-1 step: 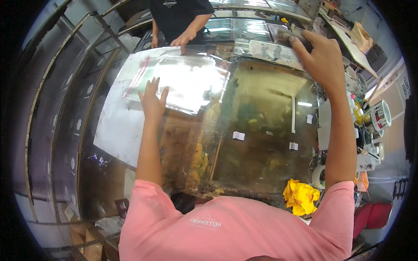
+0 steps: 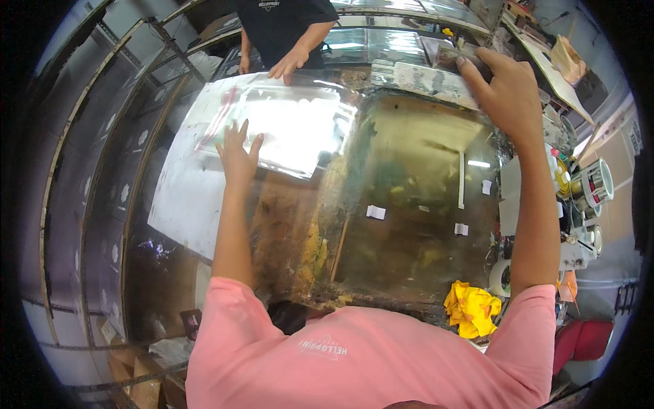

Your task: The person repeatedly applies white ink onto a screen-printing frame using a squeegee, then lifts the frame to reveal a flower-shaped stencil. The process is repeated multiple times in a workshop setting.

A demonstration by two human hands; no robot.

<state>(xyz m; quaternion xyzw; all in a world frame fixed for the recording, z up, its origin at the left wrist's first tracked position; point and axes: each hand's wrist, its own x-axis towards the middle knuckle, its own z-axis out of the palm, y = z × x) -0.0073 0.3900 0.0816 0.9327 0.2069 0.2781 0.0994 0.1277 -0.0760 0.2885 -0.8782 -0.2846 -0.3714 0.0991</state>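
Glare whitens much of the clear sheet [image 2: 289,129], and lines bow toward dark corners.

Person in pink tee [image 2: 381,354]: L hand [image 2: 238,158] spread on shiny clear sheet [image 2: 289,126] over wht board [image 2: 182,187]; R hand [image 2: 507,90] curled by end of paint-stained bar [image 2: 419,79]. Co-worker's hand [image 2: 289,63] at sheet's far edge. Crumpled yellow cloth [image 2: 472,309] nr R sleeve [image 2: 528,320].

Metal-framed racking [image 2: 163,37] runs along the left, beside dark panels [image 2: 102,157] marked with pale blotches. Beyond the worn, stained brown surface [image 2: 279,225], light glints off glossy sheets [image 2: 395,46]. A pale board [image 2: 547,73] slants at upper right; a red chair [image 2: 593,339] stands lower right, cardboard boxes [image 2: 146,393] lower left.
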